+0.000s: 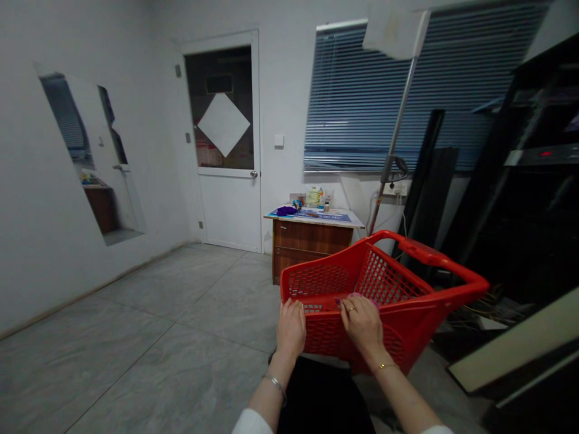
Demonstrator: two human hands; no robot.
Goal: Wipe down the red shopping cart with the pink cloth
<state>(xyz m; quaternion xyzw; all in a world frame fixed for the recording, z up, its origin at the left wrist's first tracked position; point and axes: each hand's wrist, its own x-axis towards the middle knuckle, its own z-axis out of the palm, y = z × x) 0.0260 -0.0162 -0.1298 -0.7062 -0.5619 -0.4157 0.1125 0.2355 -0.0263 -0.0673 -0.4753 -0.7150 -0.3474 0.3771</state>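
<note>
1. Head view, red shopping cart [407, 313]: the largest thing in use stands directly before the person and toward the right, with the wooden cabinet [312, 238] beyond it. The step in hand appears to be holding or steadying the cart by its near rim. Its wheels and underside are hidden, as is much of the basket floor, and the area behind its handle falls into dark clutter.

2. Forearms: both enter from below, cut off at the white sleeves by the lower edge of the frame.

3. Hands: the left hand [292, 328] lies at the left end of the near rim; the right hand [363, 322] lies farther along that rim, well apart from it.

4. Fingers: those of the left are curled over the rim, grasping it. Those of the right are bent over it as well, seemingly gripping. By judgement, shifting the cart calls for both grips to bear evenly; reaching inside calls for one to be freed.

5. Pinkish item [371, 300]: a small patch shows beside the right hand. Its shape is largely covered, and whether the fingers also pinch it cannot be told.
</note>
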